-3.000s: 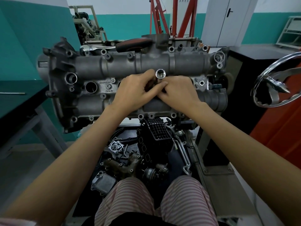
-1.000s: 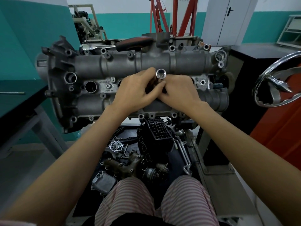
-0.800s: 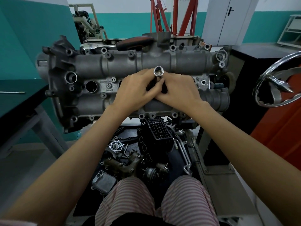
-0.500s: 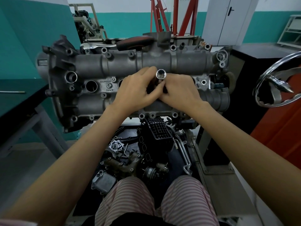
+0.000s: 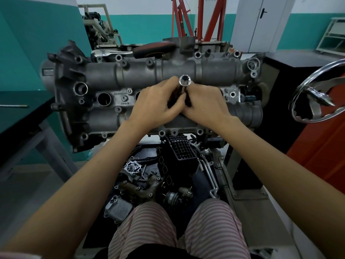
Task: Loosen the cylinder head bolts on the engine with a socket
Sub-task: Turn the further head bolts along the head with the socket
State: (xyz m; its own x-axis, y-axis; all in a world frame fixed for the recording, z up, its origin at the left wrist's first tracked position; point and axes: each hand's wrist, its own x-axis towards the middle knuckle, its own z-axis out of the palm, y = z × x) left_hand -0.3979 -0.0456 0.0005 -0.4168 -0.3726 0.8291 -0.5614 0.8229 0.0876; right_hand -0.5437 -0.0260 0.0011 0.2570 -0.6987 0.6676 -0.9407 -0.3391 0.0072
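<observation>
The engine (image 5: 130,71), a large cast-metal assembly on a stand, lies across the view with its cylinder head cover facing the person. It is judged heavy and rigid; it should not shift under hand torque. Bolt heads (image 5: 124,98) dot the cover and look small and recessed.

The left hand (image 5: 155,104) and right hand (image 5: 204,103) meet at the middle of the cover, fingers curled together round a dark shaft. Whether the fingertips pinch or wrap it cannot be told.

The socket (image 5: 184,80), polished steel with its open end toward the camera, stands above the knuckles. It is judged stiff, light and slippery; the shaft beneath is the better hold. Which bolt it addresses is hidden.
</observation>
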